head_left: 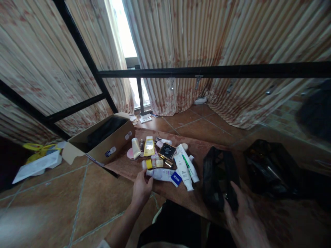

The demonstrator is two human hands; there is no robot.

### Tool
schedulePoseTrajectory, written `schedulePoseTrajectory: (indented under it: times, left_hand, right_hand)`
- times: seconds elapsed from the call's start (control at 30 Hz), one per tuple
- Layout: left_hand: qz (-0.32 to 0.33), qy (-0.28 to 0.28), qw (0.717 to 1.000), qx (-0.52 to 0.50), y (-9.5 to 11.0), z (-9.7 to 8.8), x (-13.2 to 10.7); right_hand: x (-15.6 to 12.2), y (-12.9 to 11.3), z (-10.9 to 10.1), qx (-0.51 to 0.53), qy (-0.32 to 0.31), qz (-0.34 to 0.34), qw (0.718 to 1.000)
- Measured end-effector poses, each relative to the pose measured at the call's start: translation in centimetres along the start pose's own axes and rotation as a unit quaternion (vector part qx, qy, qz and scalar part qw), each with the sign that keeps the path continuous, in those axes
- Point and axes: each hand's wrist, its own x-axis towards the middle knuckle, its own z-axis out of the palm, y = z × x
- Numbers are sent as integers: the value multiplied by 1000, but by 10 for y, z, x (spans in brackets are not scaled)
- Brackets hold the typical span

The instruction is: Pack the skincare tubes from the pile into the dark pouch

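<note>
My left hand [141, 188] is at the front edge of the brown cloth-covered bench [121, 168], its thumb and fingers closed on the cap end of a pale lavender tube [162, 174]. A small blue packet [176, 178] touches that tube's far end. Two white tubes [183, 172] lie to its right, one with a green stripe. Behind are a black square compact [167, 151], a yellow-and-white tube [149, 146], a cream tube [136, 148] and several small jars. My right hand [243, 212] grips the near right rim of an open black mesh pouch [210, 175].
An open cardboard box [103, 146] with something black inside stands at the bench's left end. Another black bag [269, 168] lies to the right. White foam and yellow items [38, 163] are on the tiled floor. A black metal bar [165, 72] crosses before the curtains.
</note>
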Motion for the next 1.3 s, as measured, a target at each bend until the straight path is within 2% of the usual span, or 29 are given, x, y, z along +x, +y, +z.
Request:
schedulePoseTrajectory:
  times: [0.2, 0.4, 0.53, 0.77, 0.97, 1.3]
  left_hand:
    - [24, -4, 1000, 9, -4, 1, 0]
    - [74, -78, 993, 50, -3, -5, -1]
    - [118, -99, 987, 52, -4, -11, 5]
    - [183, -131, 974, 34, -9, -34, 13]
    - [145, -127, 981, 10, 0, -51, 9]
    - [172, -111, 979, -1, 24, -89, 12]
  right_hand:
    - [0, 4, 2, -8, -3, -7, 1000]
    - [1, 2, 4, -11, 8, -12, 1000]
    - [1, -3, 2, -15, 16, -19, 1000]
    - [1, -2, 3, -12, 13, -8, 1000]
    - [1, -3, 2, -8, 11, -11, 1000]
    - [-1, -3, 4, -10, 20, -9, 1000]
